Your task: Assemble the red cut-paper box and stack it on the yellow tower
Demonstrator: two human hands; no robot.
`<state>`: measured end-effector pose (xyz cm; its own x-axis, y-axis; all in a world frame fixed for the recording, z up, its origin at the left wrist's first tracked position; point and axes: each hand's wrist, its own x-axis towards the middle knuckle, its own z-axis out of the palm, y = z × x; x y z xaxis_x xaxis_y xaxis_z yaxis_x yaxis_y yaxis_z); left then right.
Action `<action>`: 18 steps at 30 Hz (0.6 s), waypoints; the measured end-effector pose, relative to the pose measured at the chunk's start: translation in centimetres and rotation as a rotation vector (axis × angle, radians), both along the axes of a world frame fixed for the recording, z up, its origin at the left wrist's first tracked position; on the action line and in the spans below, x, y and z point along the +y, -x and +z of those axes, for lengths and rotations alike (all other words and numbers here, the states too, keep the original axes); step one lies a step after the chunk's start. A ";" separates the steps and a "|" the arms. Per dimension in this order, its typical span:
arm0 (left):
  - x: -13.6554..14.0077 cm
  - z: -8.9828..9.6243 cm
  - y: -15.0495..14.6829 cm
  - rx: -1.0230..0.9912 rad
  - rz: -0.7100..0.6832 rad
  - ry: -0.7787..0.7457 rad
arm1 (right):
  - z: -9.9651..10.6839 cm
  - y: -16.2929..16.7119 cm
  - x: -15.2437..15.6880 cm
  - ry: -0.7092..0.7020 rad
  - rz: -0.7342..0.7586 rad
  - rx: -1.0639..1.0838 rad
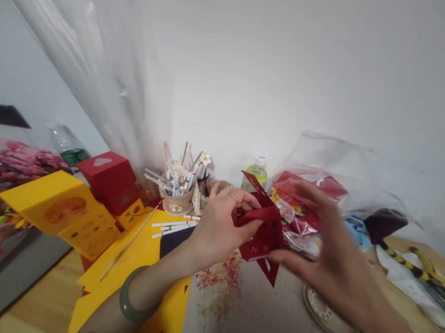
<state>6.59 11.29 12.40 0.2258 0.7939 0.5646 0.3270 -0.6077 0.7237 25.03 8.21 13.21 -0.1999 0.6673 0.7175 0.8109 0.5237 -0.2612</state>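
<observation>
Left hand (pixel 218 225): gripping the card (pixel 272 226), seemingly steadying its folds.
Right hand (pixel 334 255): standing open at the card's four o'clock, thumb lying by its lower edge; contact unclear.
Card: hanging above the mat (pixel 272 314), probably being held aloft to free its flaps.
Card's look: showing deep red, bearing cut-outs and points.

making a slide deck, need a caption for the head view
Left hand holding dark red paper, open right hand beside it.
</observation>
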 end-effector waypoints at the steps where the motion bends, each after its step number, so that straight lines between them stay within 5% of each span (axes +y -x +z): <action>1: -0.1 -0.1 -0.1 -0.014 0.004 -0.019 | -1.0 1.0 -0.3 0.041 0.036 -0.019; 5: -0.7 0.0 -0.1 -0.010 -0.031 -0.086 | -3.0 2.9 0.0 0.144 0.067 0.083; 10: -0.5 0.2 0.6 -0.191 -0.160 -0.071 | -3.1 1.8 0.9 0.119 0.116 0.262; 14: 0.8 -1.0 0.8 -0.489 -0.214 0.184 | -3.2 0.4 0.8 0.262 0.210 0.445; 18: 1.4 -2.3 0.2 -0.606 -0.495 0.549 | -3.9 -1.1 1.0 0.375 0.312 0.596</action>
